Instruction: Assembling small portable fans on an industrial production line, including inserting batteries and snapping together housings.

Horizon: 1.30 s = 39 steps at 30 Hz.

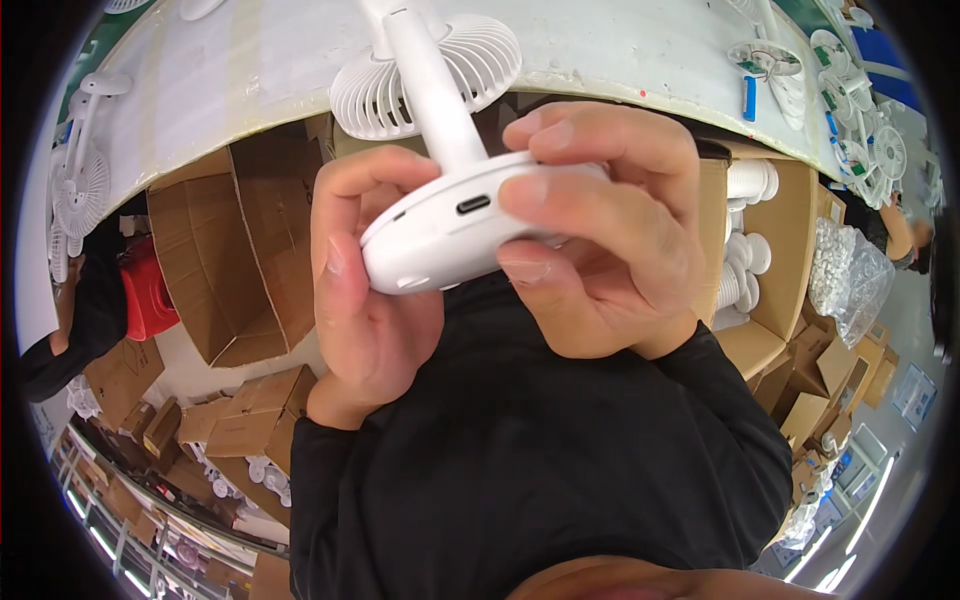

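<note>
Between my two hands I hold a small white desk fan (pixel 430 240) by its round base, tilted so that the base's rim with a dark oval port faces me. My left hand (pixel 365 270) grips the left edge of the base, thumb and fingers curled round it. On the other side, my right hand (pixel 610 220) has its fingertips on the base's top and rim, close to the port. The fan's stem runs away from me to its slatted head (pixel 480 65), which is over the edge of the white table (pixel 250 80).
An open cardboard box (pixel 215 270) stands below the table on the left. White round parts fill another box (pixel 765 345) on the right, beside a clear plastic bag (pixel 850 270) of small white pieces. More fans (pixel 80 190) and two other people are at the sides.
</note>
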Tool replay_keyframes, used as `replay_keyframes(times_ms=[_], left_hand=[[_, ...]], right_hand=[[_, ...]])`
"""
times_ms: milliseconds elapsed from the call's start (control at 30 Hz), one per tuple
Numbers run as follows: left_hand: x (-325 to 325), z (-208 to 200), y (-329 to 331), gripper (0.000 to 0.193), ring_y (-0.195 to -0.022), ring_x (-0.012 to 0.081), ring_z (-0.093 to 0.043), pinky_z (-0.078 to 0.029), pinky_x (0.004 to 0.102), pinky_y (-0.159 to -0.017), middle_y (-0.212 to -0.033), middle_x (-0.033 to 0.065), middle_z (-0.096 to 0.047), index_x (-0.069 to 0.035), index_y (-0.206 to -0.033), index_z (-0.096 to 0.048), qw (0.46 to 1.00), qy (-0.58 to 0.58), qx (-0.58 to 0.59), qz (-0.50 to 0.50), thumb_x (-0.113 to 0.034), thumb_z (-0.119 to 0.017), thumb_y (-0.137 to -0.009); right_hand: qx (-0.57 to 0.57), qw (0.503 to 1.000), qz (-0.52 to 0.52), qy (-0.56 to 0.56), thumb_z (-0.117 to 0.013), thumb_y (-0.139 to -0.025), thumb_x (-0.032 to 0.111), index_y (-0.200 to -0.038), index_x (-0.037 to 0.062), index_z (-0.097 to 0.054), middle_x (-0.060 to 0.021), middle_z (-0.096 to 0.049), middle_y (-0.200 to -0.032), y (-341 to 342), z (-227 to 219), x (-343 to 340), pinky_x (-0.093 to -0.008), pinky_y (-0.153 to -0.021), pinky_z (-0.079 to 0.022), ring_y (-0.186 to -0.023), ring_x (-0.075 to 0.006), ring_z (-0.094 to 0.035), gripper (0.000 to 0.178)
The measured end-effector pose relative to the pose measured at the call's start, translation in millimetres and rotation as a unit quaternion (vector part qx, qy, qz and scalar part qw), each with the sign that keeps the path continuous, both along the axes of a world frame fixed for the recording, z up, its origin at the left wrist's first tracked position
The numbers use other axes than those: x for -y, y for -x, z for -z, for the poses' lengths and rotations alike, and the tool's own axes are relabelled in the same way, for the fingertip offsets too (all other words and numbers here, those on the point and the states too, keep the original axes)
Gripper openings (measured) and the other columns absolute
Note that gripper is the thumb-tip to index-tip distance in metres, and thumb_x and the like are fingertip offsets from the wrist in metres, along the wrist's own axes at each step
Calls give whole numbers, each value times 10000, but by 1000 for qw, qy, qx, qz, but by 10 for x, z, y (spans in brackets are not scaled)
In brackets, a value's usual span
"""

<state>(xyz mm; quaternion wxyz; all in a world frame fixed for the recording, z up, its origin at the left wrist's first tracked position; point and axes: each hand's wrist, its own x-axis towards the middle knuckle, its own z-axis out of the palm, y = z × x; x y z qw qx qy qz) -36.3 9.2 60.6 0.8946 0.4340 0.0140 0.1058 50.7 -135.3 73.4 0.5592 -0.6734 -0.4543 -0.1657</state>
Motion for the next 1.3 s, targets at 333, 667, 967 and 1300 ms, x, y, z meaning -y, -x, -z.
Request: replay_keyframes(times_ms=[333, 667, 967, 1300], left_hand=[[27, -25, -18, 473, -1040, 234, -555, -430, 363, -920, -1214, 167, -562, -27, -1248, -465, 998, 49, -10, 25, -356, -240, -995], [-14, 204, -191, 642, -1234, 332, -514, -400, 447, -1034, -1329, 256, -525, 42, -1350, -447, 983, -38, 140, 114, -472, -341, -981], [195, -4, -300, 753, -1311, 339, -435, -338, 497, -1097, -1419, 227, -460, -49, -1435, -396, 992, 3, -9, 126, -539, -320, -868], [169, 218, -303, 656, -1285, 336, -477, -355, 465, -1089, -1446, 213, -450, -22, -1386, -444, 984, -26, 85, 155, -529, -356, -980]], right_hand=[[8, 999, 32, 13, -737, -824, 152, -1058, 34, -679, -142, -519, -1143, 48, -19, 4, -336, -772, -550, -966, -301, -629, 268], [24, 1000, -9, -10, -768, -772, 179, -1069, 53, -675, -132, -525, -1148, -83, 65, 94, -362, -801, -546, -980, -313, -623, 336], [100, 957, 190, 197, -833, -565, 295, -1299, -16, -501, -163, -533, -1276, 98, -111, 18, -391, -904, -499, -1083, -338, -563, 864], [33, 962, 265, 63, -760, -495, 123, -1218, 53, -617, -193, -476, -1306, 250, 72, -168, -445, -954, -435, -1094, -335, -481, 740]])
